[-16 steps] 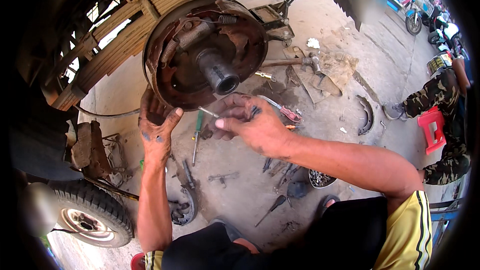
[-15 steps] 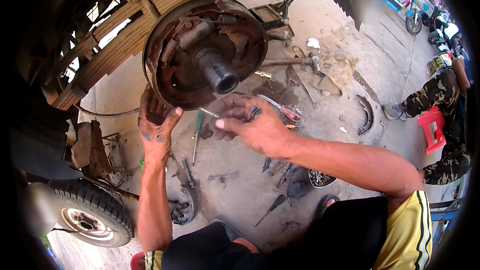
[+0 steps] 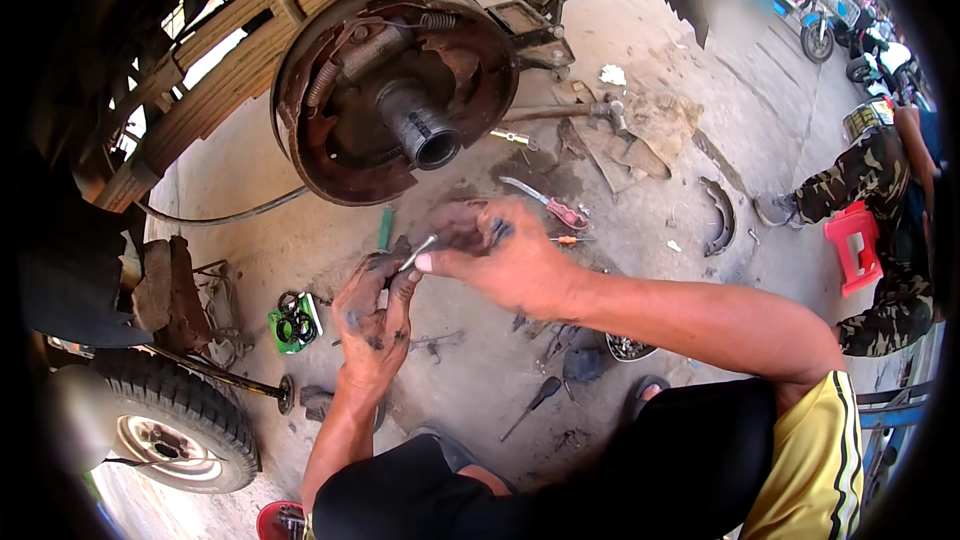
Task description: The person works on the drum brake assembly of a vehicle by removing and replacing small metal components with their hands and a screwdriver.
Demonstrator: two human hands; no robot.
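In front of my chest, both hands meet at a small shiny metal pin point(image 3: 418, 252). My left hand point(image 3: 370, 315) pinches its lower end between thumb and fingertips. My right hand point(image 3: 515, 255) has its thumb and curled fingers closed at the upper end. Both hands are darkly smudged. Just beyond them is a rusty drum brake assembly point(image 3: 310, 165), with a coil spring point(image 3: 322, 83) at its left and a hollow axle tube point(image 3: 432, 145) sticking out toward me. Beneath my fingers, the green handle point(image 3: 385, 228) of a screwdriver lies on the floor, its shaft hidden by my left hand.
Right of the brake lie a red-handled tool point(image 3: 567, 214), a hammer point(image 3: 612, 116) on cardboard and a curved brake shoe point(image 3: 722, 218). A black screwdriver point(image 3: 545, 393) lies near my feet. A tyre point(image 3: 190, 430) stands left. Far right sits a person in camouflage trousers point(image 3: 875, 180).
My left hand has come away from the brake's lower rim, moving right and toward me to meet the pin. My right hand still holds the pin. The view has shifted slightly.
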